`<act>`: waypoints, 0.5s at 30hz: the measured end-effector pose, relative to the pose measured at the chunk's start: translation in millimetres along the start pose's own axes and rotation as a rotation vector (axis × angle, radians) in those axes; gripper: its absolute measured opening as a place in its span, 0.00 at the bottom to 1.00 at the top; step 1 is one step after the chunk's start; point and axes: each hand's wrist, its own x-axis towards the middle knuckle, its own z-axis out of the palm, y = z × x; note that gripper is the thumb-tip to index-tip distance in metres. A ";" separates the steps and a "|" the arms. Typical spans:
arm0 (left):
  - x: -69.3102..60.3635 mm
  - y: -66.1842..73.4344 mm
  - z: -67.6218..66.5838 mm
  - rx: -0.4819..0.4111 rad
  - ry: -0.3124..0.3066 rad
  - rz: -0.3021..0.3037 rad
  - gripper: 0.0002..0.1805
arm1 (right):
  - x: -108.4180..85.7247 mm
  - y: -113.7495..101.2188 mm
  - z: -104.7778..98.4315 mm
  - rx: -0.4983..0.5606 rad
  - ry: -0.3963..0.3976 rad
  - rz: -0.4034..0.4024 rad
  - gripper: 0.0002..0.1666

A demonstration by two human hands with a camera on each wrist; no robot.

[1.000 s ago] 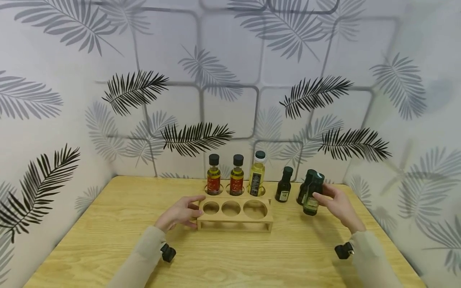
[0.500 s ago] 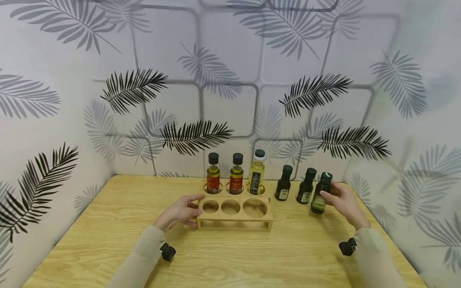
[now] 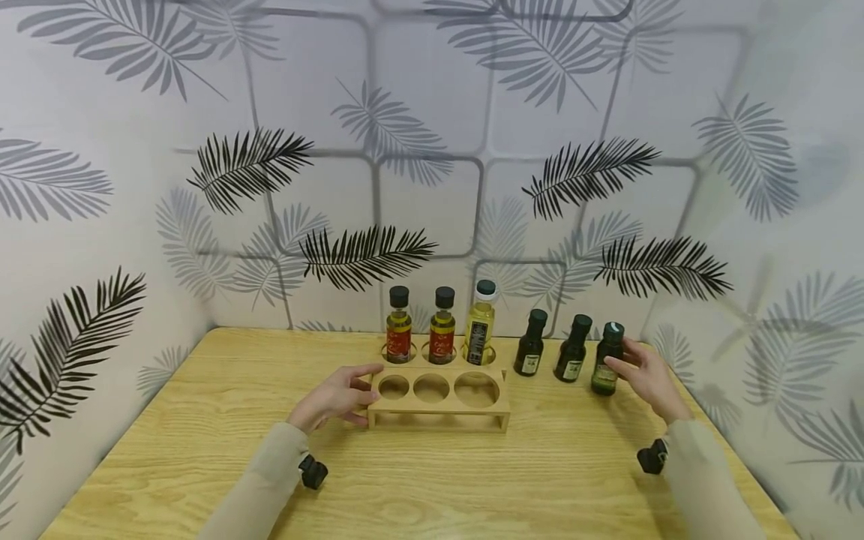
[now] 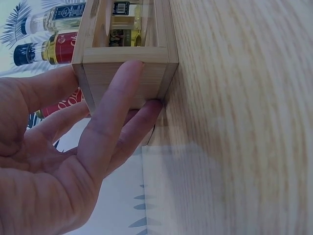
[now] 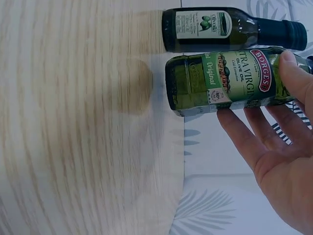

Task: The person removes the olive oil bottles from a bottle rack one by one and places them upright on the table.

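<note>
borges olive oil bottle (image 5: 220, 81) in my right hand (image 3: 651, 381), pinched: thumb on one side of the glass, fingers on the other. over the last second it has gone from a lean in front of its neighbour to nearly upright, further right. as i judge it, that sets it well apart from the rack and third in a line of dark glass. base looks just above the table (image 3: 432, 480), its shadow (image 5: 134, 88) lying apart from it; contact not certain. glass green, see-through, flat-sided by the look of it; label cream and green with a red badge.

left hand (image 3: 332, 397) unchanged: fingers spread, touching the end of the wooden rack (image 3: 442, 407), curled round nothing that i can see. rack is pale, smooth, square-edged, its front tier cut with three round holes, the rightmost widest. table under it yellowish, long streaky grain.

further off, two slim dark bottles (image 3: 572, 349), upright, long-necked, just beside mine, small pale labels. in the rear tier, two red-labelled bottles (image 3: 399, 347), black-capped, and a taller yellow oil bottle (image 3: 481, 330).

last, the wall (image 3: 432, 112): pale, printed with feathery grey and black fronds.
</note>
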 end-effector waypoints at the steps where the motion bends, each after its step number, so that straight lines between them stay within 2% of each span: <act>1: 0.0 0.5 -0.3 0.002 0.003 0.001 0.32 | 1.2 0.0 -1.0 -0.015 -0.003 -0.001 0.46; 7: 0.7 0.5 -1.7 -0.003 0.000 -0.007 0.32 | 7.9 2.6 -6.6 -0.096 -0.046 0.020 0.47; 15: 1.7 -1.4 -0.8 0.014 0.006 -0.001 0.32 | 11.5 12.8 -12.3 -0.019 -0.062 0.018 0.47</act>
